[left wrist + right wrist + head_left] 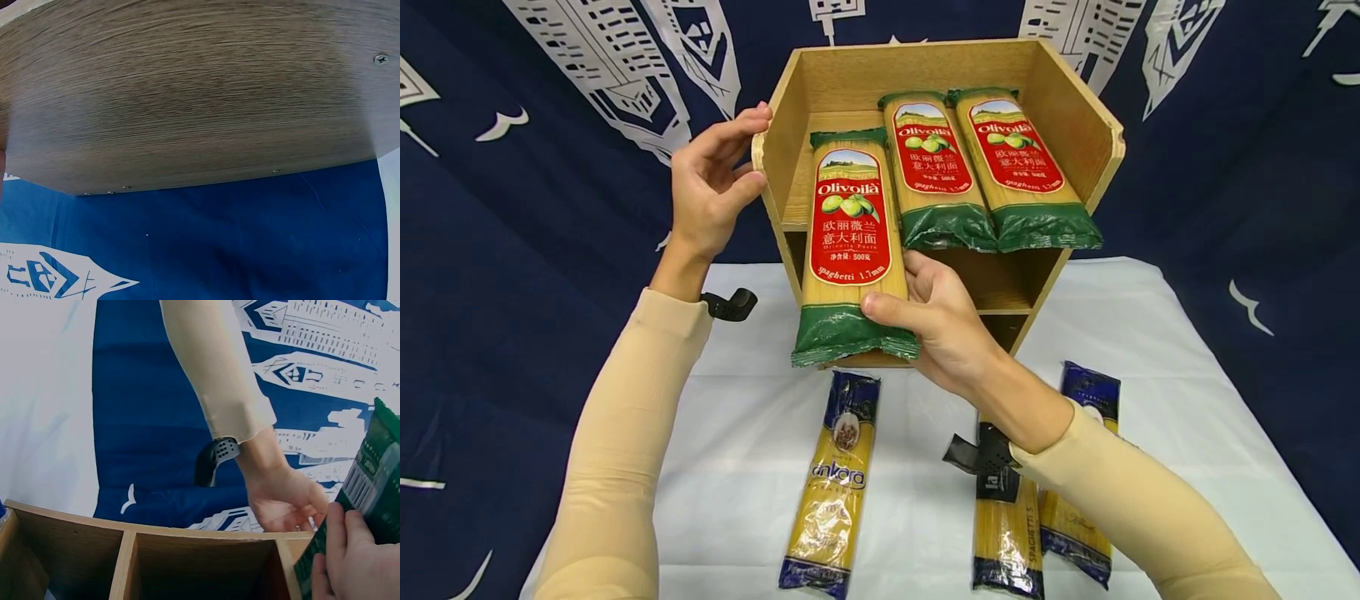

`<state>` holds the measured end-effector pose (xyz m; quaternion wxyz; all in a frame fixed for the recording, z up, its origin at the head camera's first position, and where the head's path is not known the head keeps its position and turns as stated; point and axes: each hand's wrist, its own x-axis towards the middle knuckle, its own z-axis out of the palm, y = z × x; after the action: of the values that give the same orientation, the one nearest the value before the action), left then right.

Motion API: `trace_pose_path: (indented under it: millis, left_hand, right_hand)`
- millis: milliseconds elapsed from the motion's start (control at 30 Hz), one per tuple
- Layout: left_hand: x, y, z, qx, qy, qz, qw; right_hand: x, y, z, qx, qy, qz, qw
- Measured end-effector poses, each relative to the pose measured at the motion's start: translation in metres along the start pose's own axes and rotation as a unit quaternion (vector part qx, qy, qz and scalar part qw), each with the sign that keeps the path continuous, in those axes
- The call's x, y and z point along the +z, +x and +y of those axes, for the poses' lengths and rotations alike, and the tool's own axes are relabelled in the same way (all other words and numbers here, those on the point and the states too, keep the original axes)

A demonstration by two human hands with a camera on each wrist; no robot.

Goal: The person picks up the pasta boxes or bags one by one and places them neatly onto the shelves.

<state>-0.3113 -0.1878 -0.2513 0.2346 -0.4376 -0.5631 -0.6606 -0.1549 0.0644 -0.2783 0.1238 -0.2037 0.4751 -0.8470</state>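
Observation:
My right hand [951,325] holds a pack of Olivoilà spaghetti [850,221] by its lower right side, thumb on the front and fingers behind. In the right wrist view the green back of this pack [365,481] shows, with fingers laid against it. The pack leans in the left part of the top compartment of a wooden shelf [850,58], its lower end jutting past the front. Two like packs [931,158] [1018,158] lie side by side to its right. At the shelf's left side panel, my left hand [711,179] grips the edge with bent fingers and thumb.
On the white cloth [722,475] before the shelf lies an ankara spaghetti pack [831,492]. Two more blue-and-yellow packs [1007,533] [1078,525] lie at the right, partly under my right forearm. Lower compartments [203,569] open beneath the top one. A dark blue patterned cloth [490,250] hangs behind.

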Motion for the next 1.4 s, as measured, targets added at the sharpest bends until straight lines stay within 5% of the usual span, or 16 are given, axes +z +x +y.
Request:
trace_pose_path:
  millis: [200, 533, 700, 1000, 1400]
  left_hand:
    - [-0.003, -0.002, -0.001, 0.005, -0.001, 0.007, 1.0]
    - [-0.005, -0.006, -0.004, -0.016, -0.016, 0.022, 0.9995]
    - [-0.008, -0.006, -0.005, -0.007, -0.007, 0.018, 0.9998]
    - [-0.005, -0.005, -0.005, -0.013, -0.012, 0.017, 0.9997]
    - [-0.001, 0.0, -0.003, 0.002, -0.003, 0.0, 1.0]
  right_hand:
    - [0.005, -0.016, 0.0, -0.014, -0.008, -0.036, 0.999]
    - [0.013, -0.028, 0.003, -0.042, -0.093, -0.006, 0.995]
    - [0.014, -0.022, -0.002, -0.036, -0.117, -0.007, 0.992]
    - [0.015, -0.002, -0.005, -0.005, -0.118, 0.056, 0.991]
    - [0.008, 0.026, -0.011, -0.029, -0.168, 0.117, 0.979]
